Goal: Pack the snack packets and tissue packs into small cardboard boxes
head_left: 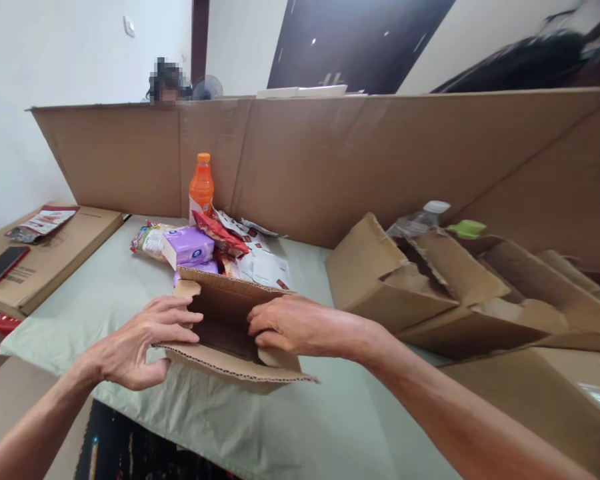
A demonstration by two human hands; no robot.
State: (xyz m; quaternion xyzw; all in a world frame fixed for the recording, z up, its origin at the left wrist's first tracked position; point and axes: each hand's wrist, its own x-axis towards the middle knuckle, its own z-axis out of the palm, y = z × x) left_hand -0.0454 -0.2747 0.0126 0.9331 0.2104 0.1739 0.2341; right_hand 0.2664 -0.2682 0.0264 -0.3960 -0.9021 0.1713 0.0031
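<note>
Clock reference: face centred on the open carton, 12 pointing away from the wearer
Open carton: (225, 362) located between the two hands, on the green cloth (340, 407) covering the work surface
Step in hand: judged to be handling of the carton's ends and flaps, one hand at each end
Next move: judged to call for light, even pressure at both ends, so that the walls stand apart and the board does not crease
Left hand: (155, 333) at 9 o'clock, fingers extended and parted over the rim, thumb apart outside; not closed on anything; firm contact cannot be confirmed
Right hand: (283, 325) at 3 o'clock, reaching inside, fingers bent beside the end flap; whether they pinch it cannot be told
Carton condition: plain brown corrugated board; far wall raised; near flap folded outward, its edge rough with fluting exposed; small flap standing at 10 o'clock; inner floor in shadow, right end partly hidden by the hand
Purple packs: (190, 247) at 11 o'clock, just beyond the far wall, red packet (220, 235) near them
Orange bottle: (201, 185) at 11 o'clock, upright, farther back
Other cartons: (367, 287) from 2 to 3 o'clock, apart from the open carton
</note>
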